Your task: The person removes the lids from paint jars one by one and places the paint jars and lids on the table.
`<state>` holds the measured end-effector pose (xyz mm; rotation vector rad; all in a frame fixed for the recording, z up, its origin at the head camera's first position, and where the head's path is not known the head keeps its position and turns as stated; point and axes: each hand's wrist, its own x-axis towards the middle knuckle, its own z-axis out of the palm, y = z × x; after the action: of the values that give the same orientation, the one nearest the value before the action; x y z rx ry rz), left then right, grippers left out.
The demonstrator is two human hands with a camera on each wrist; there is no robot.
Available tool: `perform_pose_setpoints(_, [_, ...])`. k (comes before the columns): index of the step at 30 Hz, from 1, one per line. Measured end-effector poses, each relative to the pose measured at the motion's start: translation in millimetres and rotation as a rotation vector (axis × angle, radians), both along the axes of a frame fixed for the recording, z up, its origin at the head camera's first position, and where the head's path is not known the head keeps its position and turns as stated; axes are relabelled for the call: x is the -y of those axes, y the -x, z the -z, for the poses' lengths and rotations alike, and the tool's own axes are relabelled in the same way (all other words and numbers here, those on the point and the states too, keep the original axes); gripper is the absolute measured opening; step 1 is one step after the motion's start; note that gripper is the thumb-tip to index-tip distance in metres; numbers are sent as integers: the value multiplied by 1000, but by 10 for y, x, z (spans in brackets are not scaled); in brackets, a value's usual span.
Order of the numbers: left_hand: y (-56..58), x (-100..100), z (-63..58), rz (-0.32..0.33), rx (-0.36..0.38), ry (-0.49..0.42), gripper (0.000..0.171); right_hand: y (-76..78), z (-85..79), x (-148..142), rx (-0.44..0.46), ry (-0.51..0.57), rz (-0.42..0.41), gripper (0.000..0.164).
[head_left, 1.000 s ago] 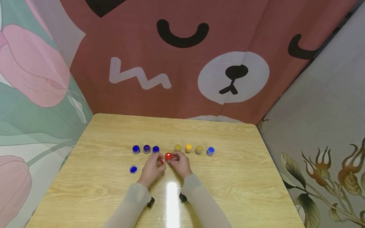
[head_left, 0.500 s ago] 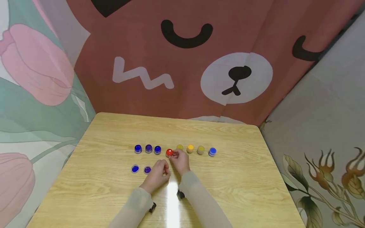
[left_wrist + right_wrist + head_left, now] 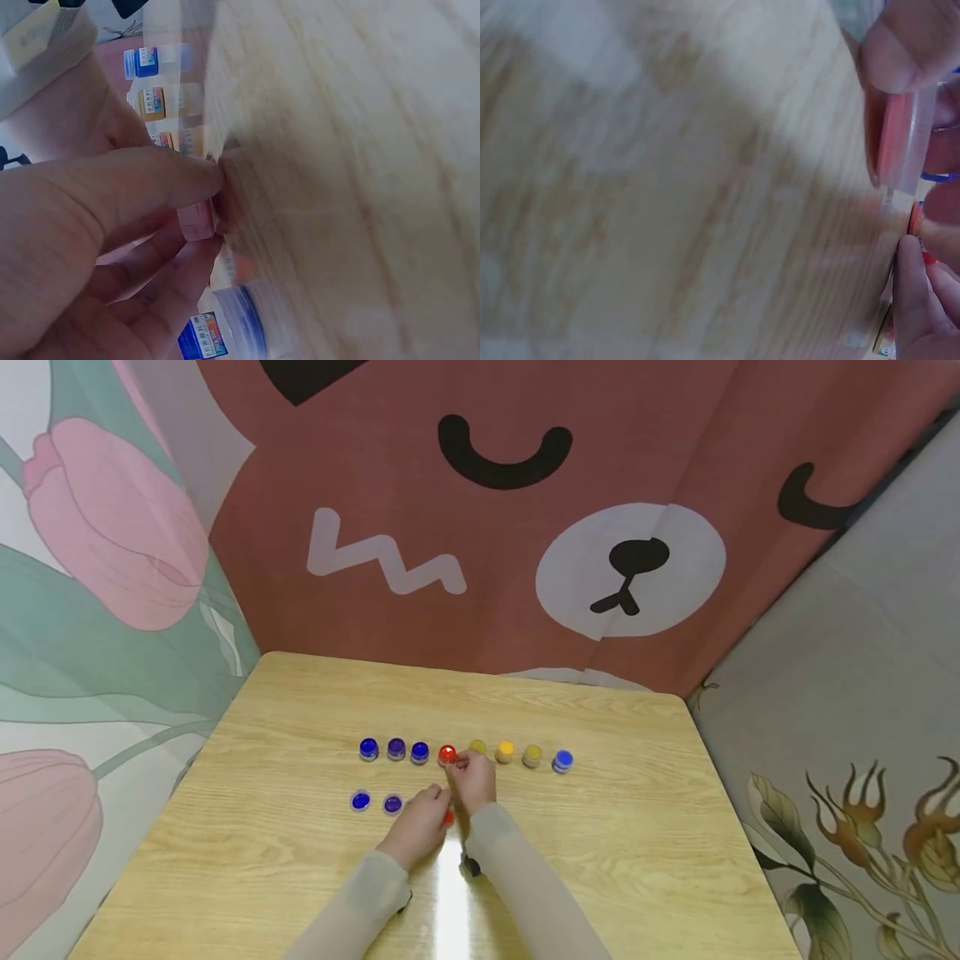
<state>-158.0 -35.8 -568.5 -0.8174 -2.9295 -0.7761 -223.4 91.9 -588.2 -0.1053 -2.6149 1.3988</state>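
Observation:
My left hand (image 3: pixel 417 828) pinches a red lid (image 3: pixel 448 818) just above the table, nearer to me than the row of paint pots. In the right wrist view this lid (image 3: pixel 900 146) stands on edge under the thumb. The fingers of my right hand (image 3: pixel 474 781) hold the side of an open red paint pot (image 3: pixel 447 755) in the row. To its left stand a blue pot (image 3: pixel 420 752), a purple-blue pot (image 3: pixel 396 748) and another blue pot (image 3: pixel 368 749). A blue lid (image 3: pixel 361 800) and a purple lid (image 3: pixel 392 804) lie in front of them.
Right of the red pot stand a dull yellow pot (image 3: pixel 477 747), partly behind my hand, an orange-yellow pot (image 3: pixel 505 752), another dull yellow pot (image 3: pixel 532 755) and a light blue pot (image 3: pixel 562 761). Printed cloths hang behind the wooden table (image 3: pixel 615 827) and at both sides.
The red pot has moved back into the row with my right hand. My left hand has drawn away from it towards me with the red lid. The purple lid has come into sight.

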Motion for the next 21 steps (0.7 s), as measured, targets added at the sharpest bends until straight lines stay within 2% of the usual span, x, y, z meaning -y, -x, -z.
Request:
perform_pose_setpoints(5, [6, 17, -22, 16, -13, 10, 26, 4, -6, 14, -26, -49, 0, 7])
perform_pose_setpoints(13, [32, 34, -32, -1, 43, -7, 33, -6, -13, 8, 2, -43, 11, 5])
perform_pose_setpoints(21, [28, 7, -32, 5, 22, -12, 25, -18, -24, -46, -17, -46, 18, 4])
